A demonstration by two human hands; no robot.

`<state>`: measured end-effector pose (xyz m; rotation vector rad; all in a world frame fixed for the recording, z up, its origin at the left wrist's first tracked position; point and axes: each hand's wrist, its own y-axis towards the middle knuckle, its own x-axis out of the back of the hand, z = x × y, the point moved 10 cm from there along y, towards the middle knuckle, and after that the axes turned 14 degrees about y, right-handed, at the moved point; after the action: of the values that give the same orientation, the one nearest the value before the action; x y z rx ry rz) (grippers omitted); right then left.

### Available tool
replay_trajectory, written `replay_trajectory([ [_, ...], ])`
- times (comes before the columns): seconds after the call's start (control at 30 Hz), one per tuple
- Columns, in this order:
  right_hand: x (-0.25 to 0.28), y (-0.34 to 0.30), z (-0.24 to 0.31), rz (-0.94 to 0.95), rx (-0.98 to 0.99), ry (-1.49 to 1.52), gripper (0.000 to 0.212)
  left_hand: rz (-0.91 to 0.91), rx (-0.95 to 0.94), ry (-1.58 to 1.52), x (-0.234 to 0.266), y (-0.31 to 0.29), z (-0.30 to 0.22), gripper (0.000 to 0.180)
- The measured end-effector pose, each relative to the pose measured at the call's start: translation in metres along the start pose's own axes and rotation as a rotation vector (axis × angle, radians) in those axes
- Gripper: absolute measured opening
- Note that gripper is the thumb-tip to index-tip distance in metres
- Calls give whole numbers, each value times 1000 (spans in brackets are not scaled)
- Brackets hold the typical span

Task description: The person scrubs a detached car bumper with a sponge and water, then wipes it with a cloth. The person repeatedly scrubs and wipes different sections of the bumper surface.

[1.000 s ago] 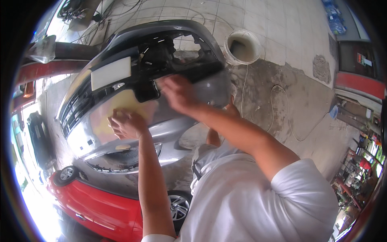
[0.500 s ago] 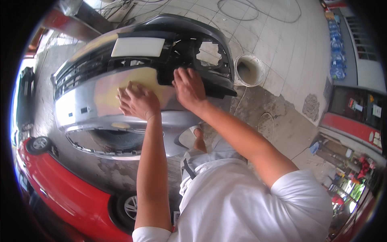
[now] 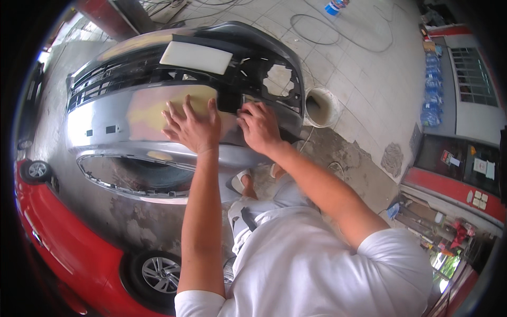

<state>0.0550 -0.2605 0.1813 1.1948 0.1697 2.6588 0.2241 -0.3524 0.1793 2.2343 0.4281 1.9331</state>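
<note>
While the left hand (image 3: 193,127) lies spread wide on the car bumper (image 3: 145,136), fingers apart and holding nothing, the right hand (image 3: 260,126) is curled up near the edge of a dark gap. I can't tell if something is tucked inside its fingers. The bumper is right in front of the person, between a shiny red car (image 3: 74,248) and a round white bucket (image 3: 335,105) of cloudy water. It is long, curved and mostly smooth gray, with a dull yellow and pink patch (image 3: 150,108) under the left hand, a black slatted grille (image 3: 111,76) and a flat white plate (image 3: 196,57).
</note>
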Motion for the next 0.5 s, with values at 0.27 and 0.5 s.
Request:
replay_trajectory([
  [0.27, 92, -22, -162, -161, -614, 1287, 41, 133, -157, 214, -8, 9, -31, 78],
  [0.5, 230, -130, -368, -438, -865, 1429, 33, -7, -212, 324, -17, 1, -30, 82],
])
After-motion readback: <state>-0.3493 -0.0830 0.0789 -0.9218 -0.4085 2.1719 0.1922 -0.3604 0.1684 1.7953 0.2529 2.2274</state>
